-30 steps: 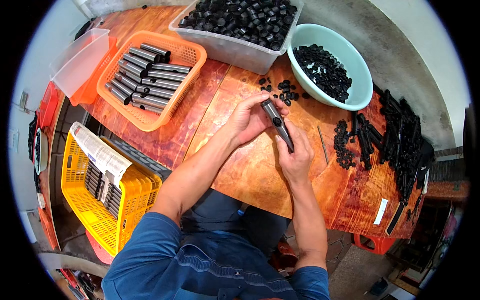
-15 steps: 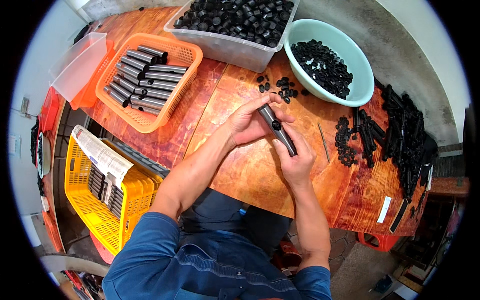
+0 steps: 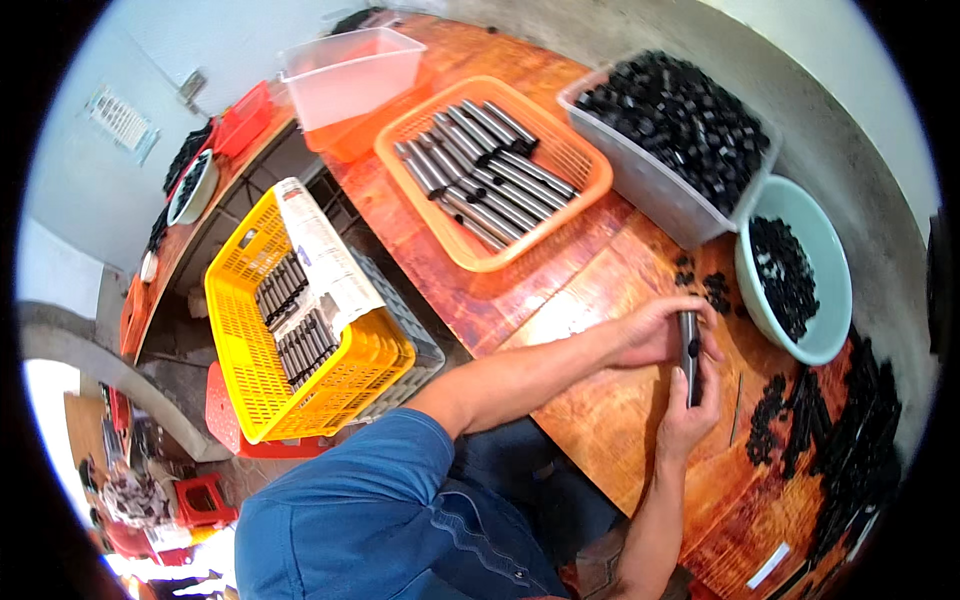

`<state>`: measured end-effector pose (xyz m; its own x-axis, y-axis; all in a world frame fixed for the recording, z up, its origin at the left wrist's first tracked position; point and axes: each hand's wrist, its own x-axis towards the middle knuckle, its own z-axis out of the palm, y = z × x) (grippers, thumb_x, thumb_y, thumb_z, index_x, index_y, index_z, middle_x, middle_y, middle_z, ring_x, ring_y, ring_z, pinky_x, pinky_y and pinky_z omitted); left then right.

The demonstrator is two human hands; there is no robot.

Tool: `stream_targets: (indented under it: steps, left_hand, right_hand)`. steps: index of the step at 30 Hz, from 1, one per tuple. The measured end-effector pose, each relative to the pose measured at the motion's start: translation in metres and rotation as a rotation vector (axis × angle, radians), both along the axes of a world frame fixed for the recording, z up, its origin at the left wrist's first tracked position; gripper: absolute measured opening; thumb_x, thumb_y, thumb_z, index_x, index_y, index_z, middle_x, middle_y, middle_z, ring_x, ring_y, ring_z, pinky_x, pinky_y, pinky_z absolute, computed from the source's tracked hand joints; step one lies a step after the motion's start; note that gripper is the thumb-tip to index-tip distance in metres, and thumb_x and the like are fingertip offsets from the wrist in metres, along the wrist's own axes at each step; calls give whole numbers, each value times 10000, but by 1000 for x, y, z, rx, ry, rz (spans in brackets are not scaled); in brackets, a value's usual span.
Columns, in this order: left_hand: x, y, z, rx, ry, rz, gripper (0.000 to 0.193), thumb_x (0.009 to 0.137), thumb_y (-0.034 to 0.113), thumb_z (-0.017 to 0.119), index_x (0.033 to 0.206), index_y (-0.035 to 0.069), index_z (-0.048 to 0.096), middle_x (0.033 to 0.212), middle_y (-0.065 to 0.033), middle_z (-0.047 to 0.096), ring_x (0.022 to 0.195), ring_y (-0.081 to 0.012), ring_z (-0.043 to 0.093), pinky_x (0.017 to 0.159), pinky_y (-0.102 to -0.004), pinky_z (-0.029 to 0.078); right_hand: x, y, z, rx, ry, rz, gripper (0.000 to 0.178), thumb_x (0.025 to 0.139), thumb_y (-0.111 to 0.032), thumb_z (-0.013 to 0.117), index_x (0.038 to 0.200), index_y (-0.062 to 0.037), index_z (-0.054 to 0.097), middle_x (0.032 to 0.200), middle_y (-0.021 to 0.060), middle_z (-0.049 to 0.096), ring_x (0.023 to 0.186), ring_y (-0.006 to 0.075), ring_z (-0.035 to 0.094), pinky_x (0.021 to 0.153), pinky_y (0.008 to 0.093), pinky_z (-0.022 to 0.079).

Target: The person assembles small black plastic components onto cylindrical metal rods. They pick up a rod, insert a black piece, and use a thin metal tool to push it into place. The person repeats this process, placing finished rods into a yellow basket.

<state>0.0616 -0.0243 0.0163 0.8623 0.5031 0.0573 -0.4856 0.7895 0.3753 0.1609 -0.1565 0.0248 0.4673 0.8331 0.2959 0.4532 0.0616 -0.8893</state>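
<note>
A grey metal tube (image 3: 689,362) with a dark hole in its side is held between my two hands above the wooden table. My left hand (image 3: 655,332) is closed around its upper end, fingers curled past it. At the lower end, my right hand (image 3: 692,412) grips it with the thumb lying along the side. Just beyond my hands, small black plastic pieces (image 3: 716,292) lie loose on the wood. A thin metal rod (image 3: 737,408) rests to the right of my right hand.
An orange basket (image 3: 592,178) of similar tubes stands at the far middle. Beside it are a clear bin (image 3: 640,195) of black caps and a pale green bowl (image 3: 835,262). Black parts (image 3: 865,440) pile up on the right. A yellow crate (image 3: 250,400) holds more tubes at left.
My view has swung to the left, so the table and my hands sit further right in the picture. Both hands still hold the tube.
</note>
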Motion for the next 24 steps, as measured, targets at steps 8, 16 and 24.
stream_targets:
  steps: [8,16,24]
  left_hand:
    - [-1,-10,9,-9,-84,-45,554,1020,507,436,826,17,609,883,-200,703,1092,-405,645,1081,-503,419]
    - [-1,-5,-4,53,-37,-71,494,1030,454,423,823,35,584,817,-179,659,1064,-418,636,1087,-531,405]
    - [7,-5,4,-29,-9,24,699,1036,647,301,1199,22,569,1112,-192,671,1129,-373,641,1025,-498,493]
  right_hand:
    - [-7,6,1,19,-129,-7,347,908,-71,676,1228,54,628,1227,185,665,1152,289,639,1002,388,488]
    - [-5,2,-14,109,-26,7,307,878,-11,727,1168,27,631,1166,174,678,1091,264,640,955,372,509]
    - [1,14,-4,10,-7,-16,336,860,-70,743,1167,0,628,991,159,699,886,243,697,786,348,552]
